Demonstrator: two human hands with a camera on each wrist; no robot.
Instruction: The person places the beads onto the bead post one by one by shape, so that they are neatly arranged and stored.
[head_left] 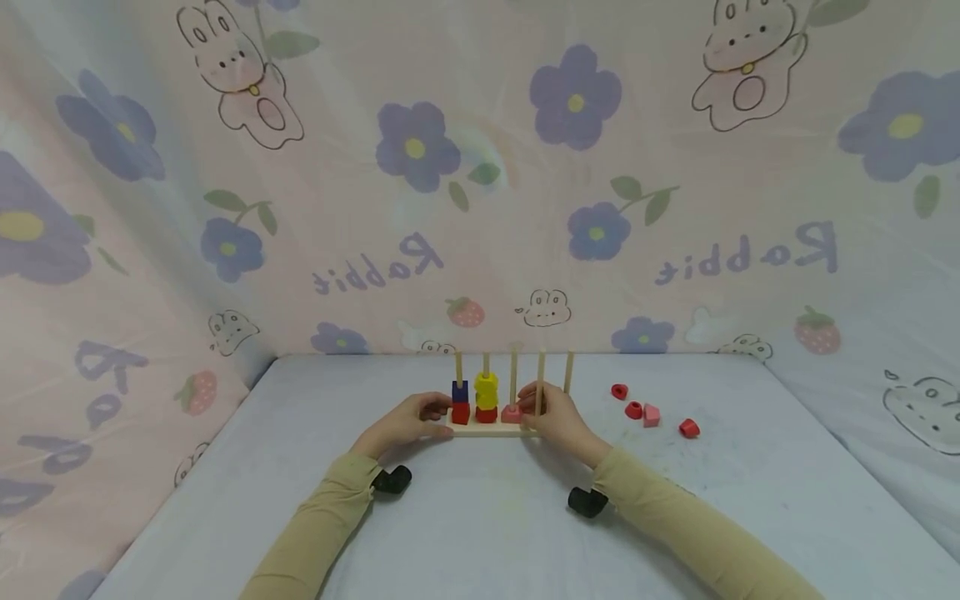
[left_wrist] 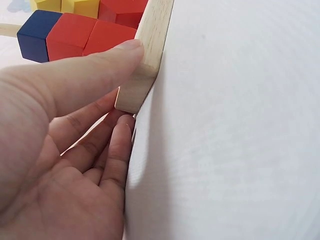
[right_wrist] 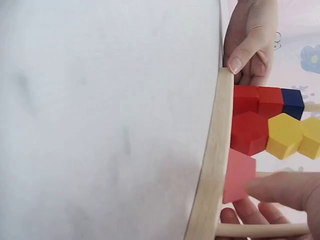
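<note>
A wooden peg stand (head_left: 491,431) with several upright pegs rests on the white table. Its leftmost peg bears red blocks (right_wrist: 270,101) under a navy block (head_left: 460,392). On the second peg, yellow hexagonal blocks (head_left: 487,392) sit above a red hexagonal block (right_wrist: 250,132). My left hand (head_left: 408,419) grips the left end of the base, thumb along its edge and fingers behind. At the foot of the third peg, my right hand (head_left: 562,421) pinches a pink block (right_wrist: 240,175) between the thumb and the fingers behind it. The block lies against the base.
To the right of the stand lie loose red blocks (head_left: 633,410) and a pink block (head_left: 651,415). Two bare pegs (head_left: 568,373) rise at the stand's right end. A patterned cloth (head_left: 510,208) hangs behind the table.
</note>
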